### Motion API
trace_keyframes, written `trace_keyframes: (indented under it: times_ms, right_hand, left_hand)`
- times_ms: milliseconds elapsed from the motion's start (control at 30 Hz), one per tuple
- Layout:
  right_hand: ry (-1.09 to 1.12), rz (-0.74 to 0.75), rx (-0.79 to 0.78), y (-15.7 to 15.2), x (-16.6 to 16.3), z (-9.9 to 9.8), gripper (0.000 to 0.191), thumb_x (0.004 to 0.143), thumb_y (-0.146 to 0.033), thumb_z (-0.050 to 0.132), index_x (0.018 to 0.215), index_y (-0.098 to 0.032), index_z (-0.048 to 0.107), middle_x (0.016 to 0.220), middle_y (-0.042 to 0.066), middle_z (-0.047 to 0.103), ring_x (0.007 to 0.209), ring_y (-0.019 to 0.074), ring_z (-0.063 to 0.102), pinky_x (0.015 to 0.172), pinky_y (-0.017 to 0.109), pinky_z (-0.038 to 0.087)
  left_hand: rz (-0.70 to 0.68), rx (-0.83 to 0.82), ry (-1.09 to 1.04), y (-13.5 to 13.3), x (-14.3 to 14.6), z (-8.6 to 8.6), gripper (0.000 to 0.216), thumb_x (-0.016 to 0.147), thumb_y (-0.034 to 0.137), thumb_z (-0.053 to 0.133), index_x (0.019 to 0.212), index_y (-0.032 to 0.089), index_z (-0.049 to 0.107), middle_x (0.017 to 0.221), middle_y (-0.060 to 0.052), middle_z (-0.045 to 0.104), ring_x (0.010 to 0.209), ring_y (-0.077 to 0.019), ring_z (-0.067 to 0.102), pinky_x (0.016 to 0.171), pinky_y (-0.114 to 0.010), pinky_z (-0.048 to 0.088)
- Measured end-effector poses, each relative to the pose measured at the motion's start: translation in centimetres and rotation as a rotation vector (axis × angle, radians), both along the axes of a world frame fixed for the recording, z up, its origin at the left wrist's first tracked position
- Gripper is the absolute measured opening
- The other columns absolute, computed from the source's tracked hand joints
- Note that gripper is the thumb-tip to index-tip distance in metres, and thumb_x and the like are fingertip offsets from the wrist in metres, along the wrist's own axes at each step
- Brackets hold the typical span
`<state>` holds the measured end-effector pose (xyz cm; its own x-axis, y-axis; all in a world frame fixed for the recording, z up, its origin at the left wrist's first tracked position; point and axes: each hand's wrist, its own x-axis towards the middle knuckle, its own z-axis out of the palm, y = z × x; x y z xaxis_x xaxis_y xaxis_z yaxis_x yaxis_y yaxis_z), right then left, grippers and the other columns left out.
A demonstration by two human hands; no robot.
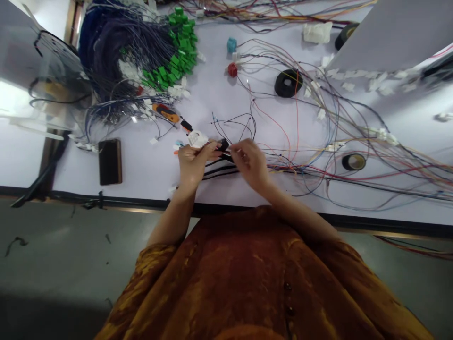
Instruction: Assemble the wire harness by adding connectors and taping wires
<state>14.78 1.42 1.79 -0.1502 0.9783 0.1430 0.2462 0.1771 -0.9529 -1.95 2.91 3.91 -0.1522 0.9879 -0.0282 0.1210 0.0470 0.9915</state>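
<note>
White connector (197, 139): at your left fingertips, over the near part of the bench (145, 172).
Black connector (222, 144): just right of it, between your hands.
Left hand (193, 164): thumb and fingers pinching the white connector.
Right hand (252, 165): fingers curled together beside the black connector; what they pinch, you cannot tell.
Wires (314, 171): running right from your hands.
Orange-handled tool (165, 113): farther left.
Phone (110, 162): near left.
Green connectors (184, 45): bunched far left.
</note>
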Motion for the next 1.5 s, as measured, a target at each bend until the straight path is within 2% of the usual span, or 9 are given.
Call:
trace_keyframes:
  times_ms: [233, 367, 600, 700, 900, 1000, 1100, 1233, 1500]
  right_hand:
    - [0.343, 0.102, -0.667, 6.9, 0.6, 1.9, 0.022, 0.092, -0.025, 0.060, 0.111, -0.019, 0.053, 0.058, -0.007, 0.047, 0.039, 0.0063, 0.032, 0.034, 0.018, 0.024]
    - [0.361, -0.118, -0.483, 2.8, 1.1, 1.2, 0.037, 0.093, -0.025, 0.052, 0.130, -0.023, 0.049, 0.071, -0.005, 0.050, 0.042, 0.0054, 0.032, 0.037, 0.018, 0.030]
    - [-0.091, 0.105, 0.026, -3.5, 0.8, -0.5, 0.035, 0.091, -0.028, 0.052, 0.125, -0.020, 0.059, 0.116, 0.012, 0.060, 0.081, 0.0157, 0.062, 0.073, 0.032, 0.058]
    - [0.041, -0.030, -0.095, 0.3, 0.9, -0.2, 0.024, 0.094, -0.033, 0.054, 0.114, -0.019, 0.057, 0.106, 0.008, 0.063, 0.068, 0.0105, 0.059, 0.057, 0.023, 0.054]
    - [0.295, 0.121, -0.506, 5.8, 1.1, -0.2, 0.023, 0.090, -0.034, 0.063, 0.107, -0.020, 0.054, 0.063, -0.006, 0.051, 0.040, 0.0042, 0.036, 0.034, 0.016, 0.026]
    - [0.430, -0.048, -0.549, 5.1, 1.8, -1.1, 0.026, 0.092, -0.035, 0.058, 0.115, -0.024, 0.052, 0.070, -0.007, 0.051, 0.040, 0.0030, 0.034, 0.036, 0.016, 0.025]
    - [0.422, -0.098, -0.513, 4.0, 2.8, -2.3, 0.031, 0.090, -0.041, 0.060, 0.116, -0.026, 0.052, 0.077, -0.005, 0.053, 0.042, 0.0032, 0.037, 0.037, 0.017, 0.029]
    - [0.385, -0.114, -0.483, 3.3, 3.9, -2.6, 0.036, 0.090, -0.052, 0.060, 0.114, -0.027, 0.048, 0.080, -0.005, 0.052, 0.044, 0.0036, 0.040, 0.038, 0.018, 0.031]
    - [0.340, -0.134, -0.380, -2.2, 1.9, 0.1, 0.053, 0.093, -0.051, 0.057, 0.137, -0.026, 0.043, 0.101, 0.004, 0.065, 0.052, 0.0069, 0.057, 0.042, 0.020, 0.044]
  left_hand:
    - [-0.019, 0.230, 0.129, -1.8, 0.3, -1.0, 0.016, 0.081, 0.035, 0.079, 0.086, 0.019, 0.079, 0.085, -0.003, 0.078, 0.078, -0.0165, 0.075, 0.075, -0.028, 0.063]
    - [0.123, 0.179, 0.067, -0.9, 0.4, -1.3, 0.019, 0.084, 0.036, 0.074, 0.085, 0.017, 0.076, 0.082, -0.003, 0.077, 0.057, -0.0116, 0.070, 0.047, -0.018, 0.051]
    - [0.063, 0.064, 0.046, 0.1, 1.4, -0.6, 0.032, 0.090, 0.049, 0.066, 0.085, 0.017, 0.070, 0.077, -0.003, 0.075, 0.043, -0.0078, 0.060, 0.039, -0.017, 0.043]
    - [-0.021, 0.168, 0.207, -0.7, 1.2, 0.0, 0.029, 0.092, 0.046, 0.064, 0.091, 0.018, 0.070, 0.087, -0.006, 0.076, 0.067, -0.0148, 0.073, 0.062, -0.024, 0.059]
    - [-0.168, 0.351, 0.515, -2.4, 0.0, -0.1, 0.024, 0.090, 0.042, 0.067, 0.084, 0.019, 0.072, 0.088, -0.007, 0.076, 0.087, -0.0206, 0.073, 0.083, -0.034, 0.059]
    - [-0.009, 0.175, 0.157, -1.7, -0.1, -1.5, 0.032, 0.093, 0.050, 0.061, 0.091, 0.020, 0.070, 0.088, -0.006, 0.075, 0.083, -0.0178, 0.073, 0.077, -0.031, 0.061]
    - [-0.120, 0.040, -0.066, -0.1, 0.0, -3.0, 0.036, 0.088, 0.054, 0.067, 0.105, 0.022, 0.068, 0.102, -0.007, 0.074, 0.085, -0.0165, 0.073, 0.072, -0.028, 0.061]
    - [-0.332, 0.012, 0.008, 2.1, 0.5, -4.0, 0.033, 0.085, 0.052, 0.072, 0.100, 0.022, 0.071, 0.105, -0.007, 0.073, 0.087, -0.0150, 0.070, 0.070, -0.024, 0.058]
    - [-0.251, 0.019, 0.206, 3.2, 2.2, -1.8, 0.025, 0.087, 0.044, 0.071, 0.081, 0.021, 0.063, 0.063, 0.001, 0.063, 0.042, -0.0095, 0.052, 0.042, -0.025, 0.036]
